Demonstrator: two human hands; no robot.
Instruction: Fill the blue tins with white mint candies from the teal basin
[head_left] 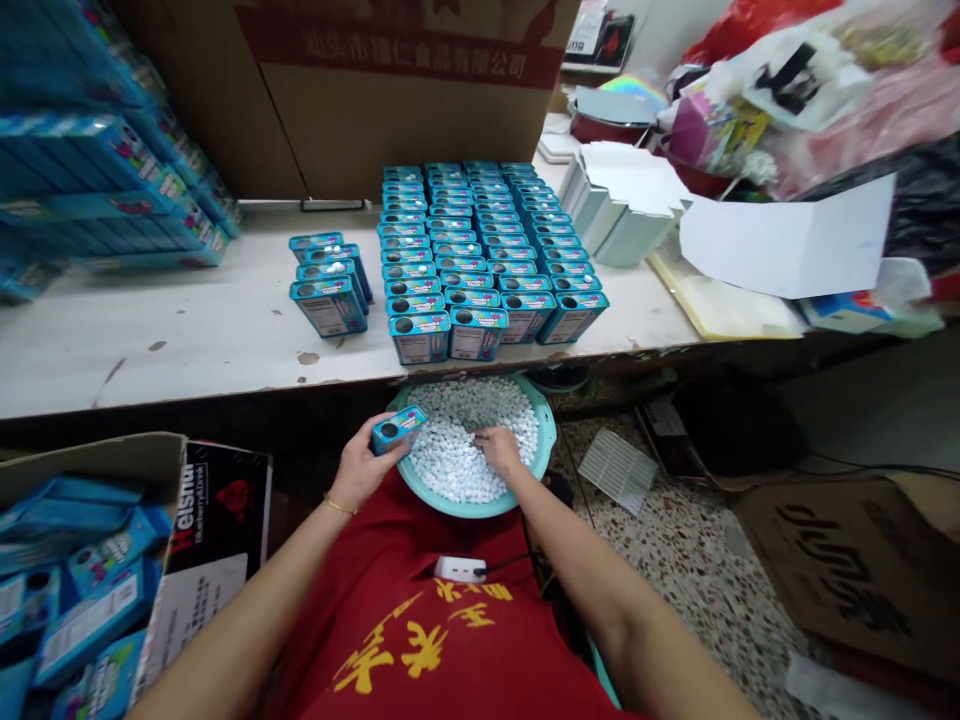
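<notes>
My left hand (364,465) is closed around a small blue tin (399,428), held tilted at the left rim of a light teal basin (553,432). Small white candies (450,470) fill the basin, which sits at my lap. Into these reaches my right hand (497,449), its fingers bent together among the candies and the fingertips partly hidden. On the table ahead, rows of similar blue tins (478,320) stand packed upright with dark openings in their tops. A shorter row of tins (328,305) stands to their left, some with white candies on top.
A white table (217,340) spans the front, with stacked blue packs (97,190) at left and a large carton (405,110) behind. Folded white cards (626,195) and plastic bags (810,80) lie right. An open box (176,480) of blue packages stands lower left.
</notes>
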